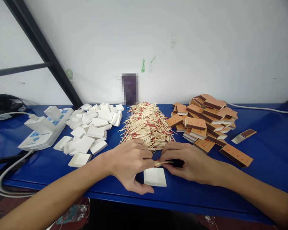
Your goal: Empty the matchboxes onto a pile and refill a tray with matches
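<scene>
Red-tipped matches lie in a large pile (146,124) in the middle of the blue table. In front of the pile, my right hand (187,161) pinches a small bunch of matches (159,164) between thumb and fingers. My left hand (134,164) is at the bunch's left end, its thumb spread away from the fingers and its fingertips near the matches. Just below the bunch, between my hands, a white tray (155,177) lies flat on the table.
White trays (86,143) are heaped at the left, beside a white power strip (42,137) with plugs and cables. Orange-brown matchboxes (196,123) are piled at the right. A pixelated dark object (130,88) stands against the wall.
</scene>
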Demonstrator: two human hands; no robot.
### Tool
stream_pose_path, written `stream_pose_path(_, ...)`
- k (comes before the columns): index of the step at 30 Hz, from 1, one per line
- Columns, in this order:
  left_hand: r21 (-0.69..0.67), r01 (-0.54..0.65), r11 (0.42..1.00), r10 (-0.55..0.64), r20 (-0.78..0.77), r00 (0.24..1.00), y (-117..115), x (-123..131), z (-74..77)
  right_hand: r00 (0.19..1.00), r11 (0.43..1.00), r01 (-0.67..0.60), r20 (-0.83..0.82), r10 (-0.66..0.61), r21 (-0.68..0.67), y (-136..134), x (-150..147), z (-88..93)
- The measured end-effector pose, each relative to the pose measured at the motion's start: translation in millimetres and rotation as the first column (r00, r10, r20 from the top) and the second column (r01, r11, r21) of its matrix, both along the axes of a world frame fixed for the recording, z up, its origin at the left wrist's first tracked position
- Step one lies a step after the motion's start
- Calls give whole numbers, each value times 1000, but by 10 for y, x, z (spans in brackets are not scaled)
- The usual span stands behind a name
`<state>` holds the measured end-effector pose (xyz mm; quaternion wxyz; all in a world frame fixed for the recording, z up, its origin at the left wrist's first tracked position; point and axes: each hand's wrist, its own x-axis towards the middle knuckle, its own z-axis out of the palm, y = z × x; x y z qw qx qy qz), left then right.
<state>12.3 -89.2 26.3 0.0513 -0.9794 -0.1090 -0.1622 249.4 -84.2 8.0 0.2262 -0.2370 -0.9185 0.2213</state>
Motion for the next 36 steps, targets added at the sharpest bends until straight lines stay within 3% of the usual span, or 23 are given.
stream_pose_path(7,-42,23,999,-21,37,999,-9,26,-32,999,998,31,37,-29,-58,-4,-22,26)
stream_pose_path(15,-17,-1,1000,1,9,1000,0,30,-35,992,996,79,-100,-83,-42,-3,-25,59)
stream_pose_path(22,-41,-10,999,11,29,1000,19,11,-34,991,995,-27,-133,14,-99,-82,9,152)
stream_pose_path(28,-65,-39,997,40,16,999,41,-4,-35,989,999,-16,-146,9,-44,-74,19,107)
stream_pose_path(36,-48,-65,997,67,33,997,49,6,-65,977,991,-107,-177,119,76,-135,-87,73)
